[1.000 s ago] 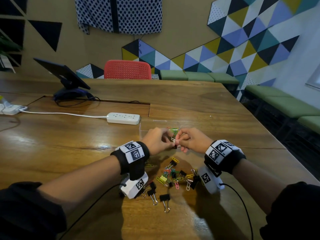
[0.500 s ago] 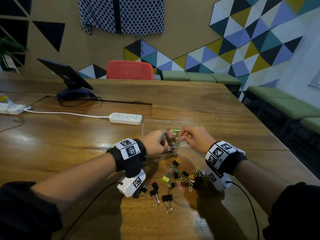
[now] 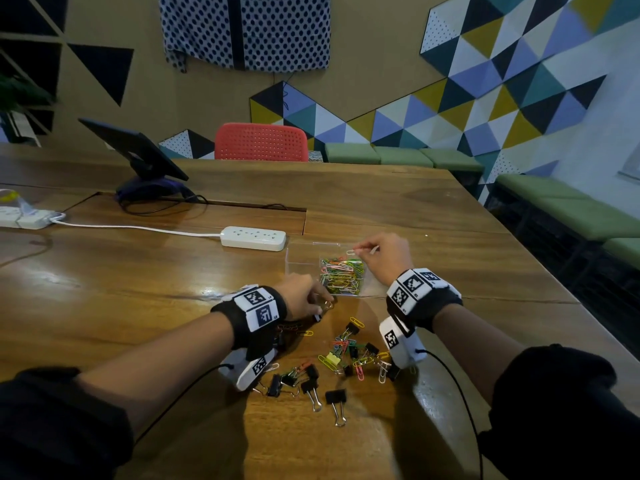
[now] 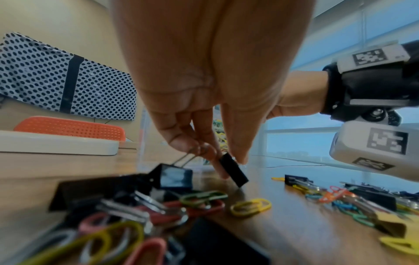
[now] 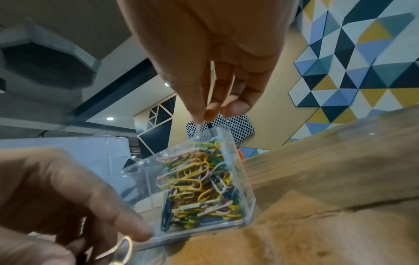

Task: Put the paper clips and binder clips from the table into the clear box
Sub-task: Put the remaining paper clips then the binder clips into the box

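The clear box [image 3: 341,273] stands on the wooden table, holding several coloured paper clips in its right part. My right hand [image 3: 360,251] hovers just above its far right corner and pinches a white paper clip [image 3: 350,252]; in the right wrist view the right hand [image 5: 207,114] holds it over the clear box [image 5: 240,195]. My left hand [image 3: 320,304] is low at the box's front left. In the left wrist view the left hand [image 4: 211,154] pinches the wire handles of a black binder clip [image 4: 233,170] that touches the table. A loose pile of clips [image 3: 349,355] lies between my wrists.
Several black binder clips [image 3: 311,382] lie near the front. A white power strip [image 3: 254,238] with its cable sits behind the box. A tablet on a stand [image 3: 138,157] is at the back left, a red chair [image 3: 260,142] beyond the table. The table edge runs along the right.
The hands, close together in front of the box before, have parted. The right hand rose over the box with a white paper clip; the left dropped to the table with the binder clip.
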`<action>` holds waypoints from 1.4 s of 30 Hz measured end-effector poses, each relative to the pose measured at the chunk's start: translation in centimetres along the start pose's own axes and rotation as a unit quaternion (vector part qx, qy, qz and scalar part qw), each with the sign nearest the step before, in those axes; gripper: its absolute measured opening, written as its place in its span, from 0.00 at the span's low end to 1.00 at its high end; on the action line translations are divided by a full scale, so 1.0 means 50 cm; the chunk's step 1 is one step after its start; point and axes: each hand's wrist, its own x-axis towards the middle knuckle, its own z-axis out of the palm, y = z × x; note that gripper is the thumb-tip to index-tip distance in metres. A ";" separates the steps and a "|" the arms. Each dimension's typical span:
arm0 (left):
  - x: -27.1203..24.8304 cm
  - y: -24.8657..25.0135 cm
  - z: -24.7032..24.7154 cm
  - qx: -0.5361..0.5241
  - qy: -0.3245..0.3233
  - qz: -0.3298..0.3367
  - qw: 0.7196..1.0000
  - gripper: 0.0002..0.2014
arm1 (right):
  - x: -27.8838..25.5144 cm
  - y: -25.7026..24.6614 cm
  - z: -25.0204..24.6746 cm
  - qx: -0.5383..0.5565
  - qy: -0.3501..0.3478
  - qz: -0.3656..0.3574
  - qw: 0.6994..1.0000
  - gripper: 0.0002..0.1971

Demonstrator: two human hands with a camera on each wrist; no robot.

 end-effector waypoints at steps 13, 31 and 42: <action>-0.043 -0.016 -0.025 0.046 0.000 0.002 0.999 0.08 | -0.048 0.036 -0.008 -0.049 -0.055 -0.060 0.996 0.08; -0.053 -0.022 0.018 0.123 -0.002 -0.004 0.992 0.19 | -0.084 0.020 0.034 -0.090 -0.323 0.014 0.942 0.05; -0.041 -0.017 0.019 0.097 -0.009 -0.006 0.995 0.13 | -0.077 0.008 0.011 -0.073 -0.316 -0.012 0.946 0.06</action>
